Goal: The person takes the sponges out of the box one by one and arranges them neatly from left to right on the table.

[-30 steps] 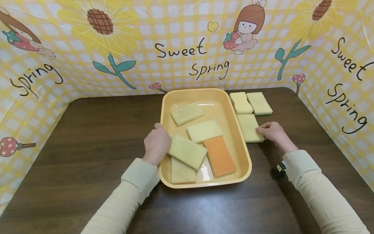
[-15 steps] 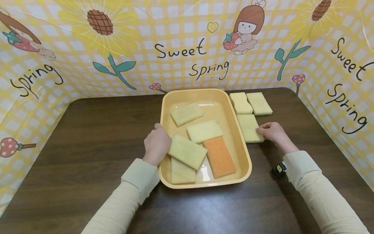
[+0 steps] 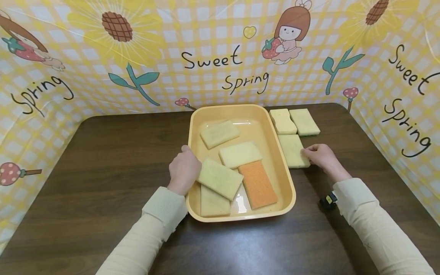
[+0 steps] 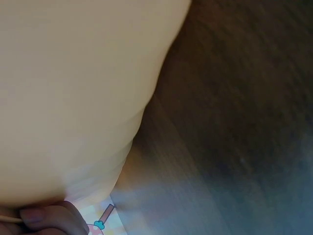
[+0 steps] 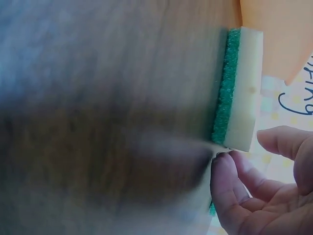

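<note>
My left hand (image 3: 184, 170) grips the left rim of a yellow plastic tray (image 3: 240, 219); in the left wrist view its curled fingers (image 4: 51, 218) wrap over the edge. Beside the tray's right wall lies a pale yellow sponge (image 3: 291, 149) with a green scouring layer underneath. My right hand (image 3: 321, 156) pinches the right edge of that sponge. In the right wrist view the thumb (image 5: 281, 138) is at the sponge's upper face and the other fingers are at its lower corner. Inside the tray lie an orange sponge (image 3: 258, 185) and several pale yellow ones, one overlapping another at lower left.
Behind the held sponge, a wavy-sided sponge (image 3: 283, 121) and a rectangular sponge (image 3: 304, 122) lie side by side at the tray's back right. The dark wooden table (image 3: 103, 172) is bounded by a yellow checked printed cloth (image 3: 213, 46) at the back and sides.
</note>
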A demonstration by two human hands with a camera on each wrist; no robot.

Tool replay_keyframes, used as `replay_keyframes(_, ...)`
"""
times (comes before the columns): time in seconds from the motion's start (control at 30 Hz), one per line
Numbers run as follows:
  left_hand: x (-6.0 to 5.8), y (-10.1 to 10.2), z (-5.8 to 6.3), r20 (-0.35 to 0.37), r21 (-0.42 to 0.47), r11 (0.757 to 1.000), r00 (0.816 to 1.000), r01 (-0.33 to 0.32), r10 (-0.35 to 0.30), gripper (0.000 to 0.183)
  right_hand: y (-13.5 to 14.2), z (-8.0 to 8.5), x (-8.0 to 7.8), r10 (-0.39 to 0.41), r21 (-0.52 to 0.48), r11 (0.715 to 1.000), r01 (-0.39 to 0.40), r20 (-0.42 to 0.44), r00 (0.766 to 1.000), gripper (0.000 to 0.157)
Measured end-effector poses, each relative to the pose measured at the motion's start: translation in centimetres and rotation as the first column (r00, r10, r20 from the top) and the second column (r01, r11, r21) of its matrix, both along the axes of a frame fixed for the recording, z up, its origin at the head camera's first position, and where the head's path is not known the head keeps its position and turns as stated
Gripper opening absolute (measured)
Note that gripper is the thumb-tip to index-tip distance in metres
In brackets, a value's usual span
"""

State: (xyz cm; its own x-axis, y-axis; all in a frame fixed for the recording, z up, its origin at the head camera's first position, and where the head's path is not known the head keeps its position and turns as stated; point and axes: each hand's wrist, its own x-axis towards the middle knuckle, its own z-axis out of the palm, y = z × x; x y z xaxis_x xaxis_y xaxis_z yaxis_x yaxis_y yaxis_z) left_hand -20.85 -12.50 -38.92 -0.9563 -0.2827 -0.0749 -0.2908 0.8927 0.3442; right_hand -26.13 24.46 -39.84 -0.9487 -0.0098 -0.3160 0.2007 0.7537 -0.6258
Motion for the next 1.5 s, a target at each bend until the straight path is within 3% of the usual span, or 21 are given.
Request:
replay_keyframes(0.47, 0.1, 0.0, 0.1, 0.003, -0.002, 1.000, 1.000, 0.002, -0.002, 0.016, -0.6, 2.1, 0.4, 0.058, 0.107, 0.993, -0.054, -0.039, 0.998, 0.056)
replay_keyframes(1.0, 0.0, 0.0, 0.0, -0.014, -0.008, 1.000, 1.000, 0.002, -0.002, 0.016, -5.2, 5.9, 3.0, 0.151, 0.059, 0.988, -0.144, -0.141, 0.979, 0.050)
replay_keyframes(1.5, 0.0, 0.1, 0.1, 0.003, -0.012, 1.000, 1.000, 0.005, -0.005, 0.016, -8.4, 6.2, 5.7, 0.263, 0.101, 0.964, -0.246, -0.223, 0.939, 0.033)
